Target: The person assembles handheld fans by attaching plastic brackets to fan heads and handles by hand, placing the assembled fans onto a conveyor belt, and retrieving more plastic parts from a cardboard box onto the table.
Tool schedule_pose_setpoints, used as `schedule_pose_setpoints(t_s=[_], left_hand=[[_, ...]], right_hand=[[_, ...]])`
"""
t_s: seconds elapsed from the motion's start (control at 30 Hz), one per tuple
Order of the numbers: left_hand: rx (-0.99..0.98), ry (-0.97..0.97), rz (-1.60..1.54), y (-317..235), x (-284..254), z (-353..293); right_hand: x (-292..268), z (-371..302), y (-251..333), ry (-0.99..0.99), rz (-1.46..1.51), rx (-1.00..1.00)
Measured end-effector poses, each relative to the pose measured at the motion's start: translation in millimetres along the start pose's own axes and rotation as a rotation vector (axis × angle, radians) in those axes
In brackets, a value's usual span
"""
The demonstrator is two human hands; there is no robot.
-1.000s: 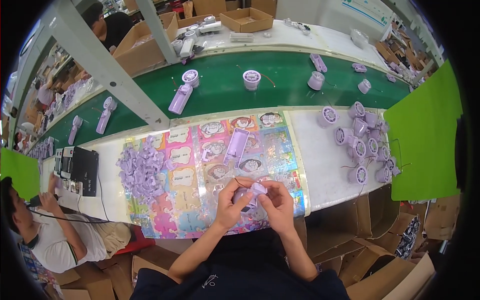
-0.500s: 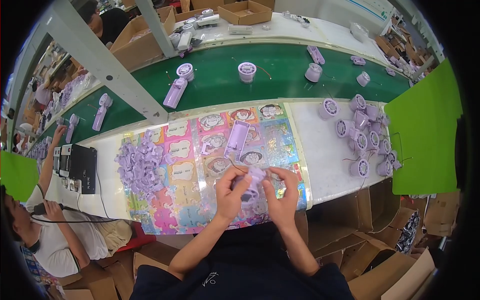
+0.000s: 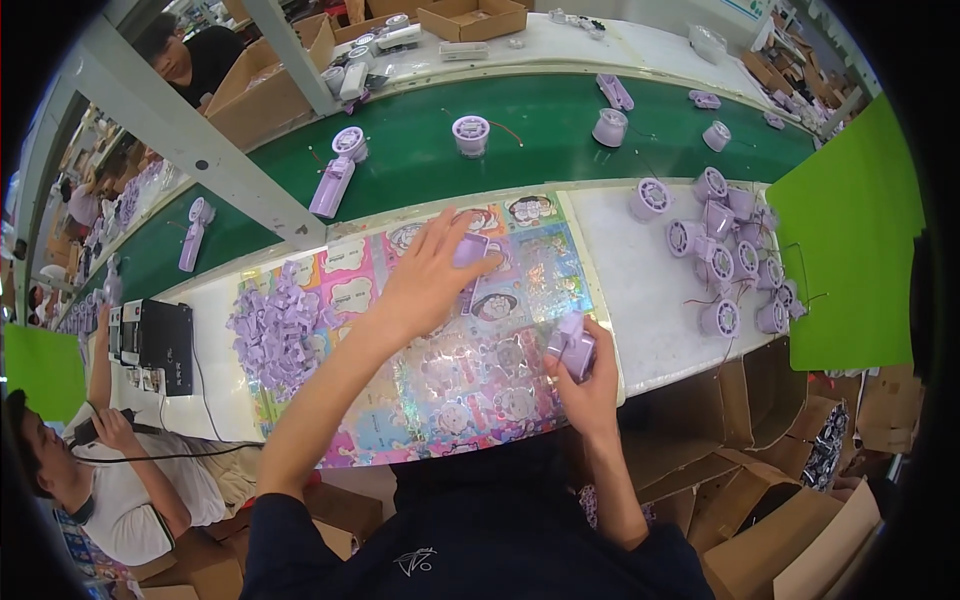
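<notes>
A lilac handle shell [image 3: 472,250], hollow like a shallow tray, lies on the colourful printed sheet [image 3: 380,405]. My left hand [image 3: 425,280] reaches across it with fingers stretched and thumb apart, covering part of it; whether the fingers touch it I cannot tell. My right hand [image 3: 592,388] is closed round a lilac fan head [image 3: 575,348], held above the sheet's right edge. Left of my left forearm sits a heap of small lilac plastic parts [image 3: 275,335].
Several round lilac fan heads [image 3: 720,262] with thin wires cluster on the right, beside a green panel [image 3: 850,240]. A green conveyor belt [image 3: 400,140] carries more parts at the back. A slanted metal post [image 3: 190,150] and black box [image 3: 165,345] stand left, near a seated person [image 3: 150,490].
My hands have parted. The left went forward and left to the handle shell; the right moved right, keeping the fan head. The view has shifted slightly.
</notes>
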State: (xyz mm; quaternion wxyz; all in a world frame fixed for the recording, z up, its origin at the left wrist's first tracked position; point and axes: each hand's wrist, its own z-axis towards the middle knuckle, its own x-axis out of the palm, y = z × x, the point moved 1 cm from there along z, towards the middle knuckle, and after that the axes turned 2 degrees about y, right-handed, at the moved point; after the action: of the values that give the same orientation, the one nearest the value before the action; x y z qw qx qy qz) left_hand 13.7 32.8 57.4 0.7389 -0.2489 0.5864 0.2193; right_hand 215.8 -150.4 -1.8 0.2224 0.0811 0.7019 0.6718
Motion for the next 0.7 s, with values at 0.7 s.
schedule_pose_setpoints(t_s=[0.7], left_hand=[[0.155,0.478,-0.34,-48,-15,3]], right_hand=[[-8,7,55,0.044,-0.743,-0.515]])
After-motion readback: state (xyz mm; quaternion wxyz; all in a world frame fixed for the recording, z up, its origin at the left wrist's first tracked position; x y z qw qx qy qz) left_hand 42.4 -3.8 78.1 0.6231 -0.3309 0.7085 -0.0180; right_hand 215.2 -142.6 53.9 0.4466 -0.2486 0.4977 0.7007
